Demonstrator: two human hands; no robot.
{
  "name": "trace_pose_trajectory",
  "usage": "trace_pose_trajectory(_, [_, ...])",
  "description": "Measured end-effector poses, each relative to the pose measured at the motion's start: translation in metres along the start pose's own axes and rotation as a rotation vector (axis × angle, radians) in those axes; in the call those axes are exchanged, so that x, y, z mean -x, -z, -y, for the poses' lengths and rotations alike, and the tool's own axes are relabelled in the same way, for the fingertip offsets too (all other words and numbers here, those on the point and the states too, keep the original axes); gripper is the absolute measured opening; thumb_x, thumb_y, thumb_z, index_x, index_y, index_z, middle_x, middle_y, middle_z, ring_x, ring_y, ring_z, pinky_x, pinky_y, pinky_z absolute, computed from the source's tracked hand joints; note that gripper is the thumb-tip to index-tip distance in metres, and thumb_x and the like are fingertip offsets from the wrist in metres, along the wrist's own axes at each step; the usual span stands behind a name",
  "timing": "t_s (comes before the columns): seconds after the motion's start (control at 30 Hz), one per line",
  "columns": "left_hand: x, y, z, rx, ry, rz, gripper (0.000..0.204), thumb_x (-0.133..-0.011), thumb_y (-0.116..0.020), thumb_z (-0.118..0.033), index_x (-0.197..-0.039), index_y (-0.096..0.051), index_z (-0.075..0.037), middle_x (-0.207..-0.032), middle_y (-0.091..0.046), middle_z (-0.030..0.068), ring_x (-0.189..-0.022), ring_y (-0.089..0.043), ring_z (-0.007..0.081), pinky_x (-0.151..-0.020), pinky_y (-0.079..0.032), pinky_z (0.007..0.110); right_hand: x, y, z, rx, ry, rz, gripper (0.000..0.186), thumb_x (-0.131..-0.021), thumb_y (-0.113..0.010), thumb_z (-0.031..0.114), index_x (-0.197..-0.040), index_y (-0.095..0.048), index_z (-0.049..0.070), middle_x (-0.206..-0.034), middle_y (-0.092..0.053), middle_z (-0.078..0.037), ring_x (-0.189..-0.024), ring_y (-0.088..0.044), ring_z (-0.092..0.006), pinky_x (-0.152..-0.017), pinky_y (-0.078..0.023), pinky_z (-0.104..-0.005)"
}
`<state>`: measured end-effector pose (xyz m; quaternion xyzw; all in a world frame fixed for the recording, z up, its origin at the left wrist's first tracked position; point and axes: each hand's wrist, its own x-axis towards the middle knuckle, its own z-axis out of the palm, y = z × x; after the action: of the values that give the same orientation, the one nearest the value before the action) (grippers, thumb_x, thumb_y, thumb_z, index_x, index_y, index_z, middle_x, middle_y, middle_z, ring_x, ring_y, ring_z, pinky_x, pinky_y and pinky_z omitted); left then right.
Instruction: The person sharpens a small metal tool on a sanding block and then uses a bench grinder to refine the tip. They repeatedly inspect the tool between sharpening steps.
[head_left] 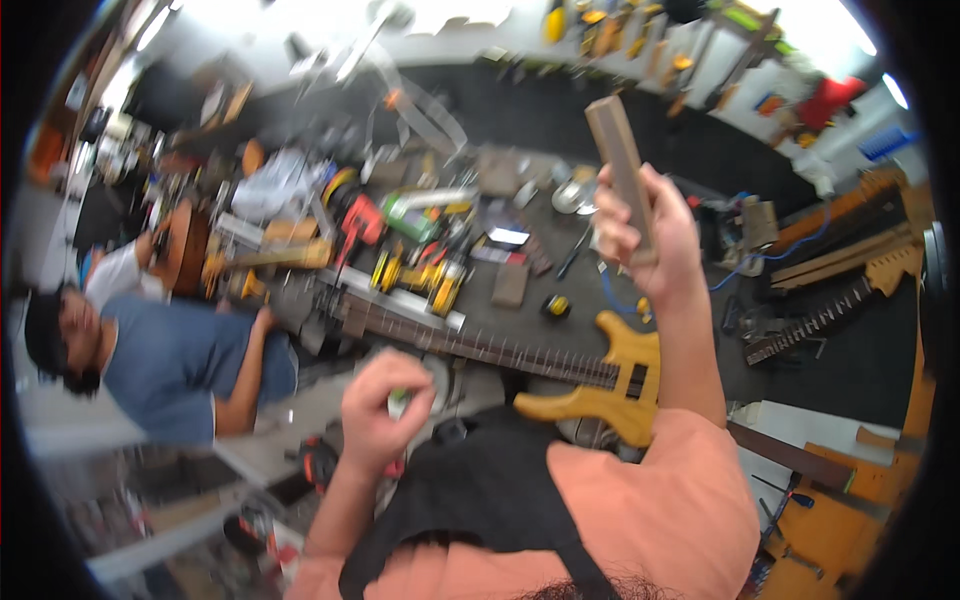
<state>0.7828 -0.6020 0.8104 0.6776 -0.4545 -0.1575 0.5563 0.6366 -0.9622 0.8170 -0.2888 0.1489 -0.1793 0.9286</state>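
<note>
My right hand (655,225) is raised over the bench, its fingers wrapped round a long, narrow wooden block (615,140). The block is brown with paler edges and tilts up past the fingers. My left hand (385,410) is held low in front of me, nearer the left. Its fingers and thumb curl into a ring; motion blurs them, and whatever they may pinch is too small to make out. Between the hands lies an electric guitar with a pale yellow wooden body (580,402) and a long dark fretted neck (480,347). Neither hand touches it.
Tools crowd the dark bench, among them a red and black power tool (357,215), yellow clamps (440,285) and a tape measure (556,307). Another fretted neck (820,315) lies at right beside a blue cord (770,255). A person in blue (180,360) is at left.
</note>
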Motion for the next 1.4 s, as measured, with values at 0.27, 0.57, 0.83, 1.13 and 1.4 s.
trace_pose_trajectory(0.27, [0.075, 0.049, -0.032, -0.523, -0.181, 0.090, 0.023, -0.079, -0.084, 0.003, -0.099, -0.076, -0.004, -0.092, -0.070, 0.0067, -0.084, -0.066, 0.0284, -0.073, -0.054, 0.039, 0.111, -0.099, -0.254, -0.168, -0.811, 0.101, 0.039, -0.116, -0.036, 0.039, -0.115, -0.061, 0.009, -0.092, -0.056, -0.002, -0.076, -0.053, -0.0135, -0.060, -0.044, -0.0286])
trace_pose_trajectory(0.57, [0.232, 0.126, -0.061, -0.484, 0.151, -0.029, 0.022, -0.084, -0.082, 0.003, -0.105, -0.078, -0.003, -0.096, -0.072, 0.0093, -0.091, -0.069, 0.0291, -0.080, -0.055, 0.040, 0.175, -0.174, -0.357, -0.175, -1.059, 0.212, 0.039, -0.116, -0.034, 0.036, -0.114, -0.060, 0.008, -0.093, -0.053, -0.003, -0.077, -0.051, -0.0138, -0.061, -0.043, -0.0297])
trace_pose_trajectory(0.83, [0.296, 0.148, -0.075, -0.642, 0.069, -0.217, 0.032, -0.074, -0.083, 0.007, -0.103, -0.075, -0.004, -0.106, -0.073, 0.0091, -0.090, -0.070, 0.0308, -0.077, -0.057, 0.038, 0.189, -0.208, -0.390, -0.127, -1.168, 0.313, 0.038, -0.115, -0.033, 0.034, -0.120, -0.059, 0.007, -0.095, -0.053, -0.004, -0.078, -0.049, -0.0139, -0.062, -0.042, -0.0293])
trace_pose_trajectory(1.13, [0.263, 0.120, -0.060, -0.789, 0.033, -0.194, 0.038, -0.067, -0.083, 0.008, -0.103, -0.073, 0.000, -0.105, -0.071, 0.0107, -0.089, -0.068, 0.0321, -0.076, -0.057, 0.040, 0.152, -0.198, -0.371, 0.101, -1.177, 0.317, 0.041, -0.117, -0.033, 0.040, -0.115, -0.060, 0.009, -0.090, -0.057, -0.002, -0.077, -0.051, -0.0114, -0.069, -0.046, -0.0297])
trace_pose_trajectory(1.4, [0.222, 0.096, -0.040, -0.766, 0.081, -0.268, 0.033, -0.069, -0.082, 0.009, -0.099, -0.069, 0.000, -0.104, -0.068, 0.0111, -0.088, -0.066, 0.0323, -0.075, -0.056, 0.040, 0.122, -0.170, -0.353, 0.161, -1.180, 0.318, 0.038, -0.117, -0.038, 0.043, -0.115, -0.057, 0.010, -0.091, -0.059, -0.002, -0.077, -0.052, -0.0112, -0.070, -0.047, -0.0301])
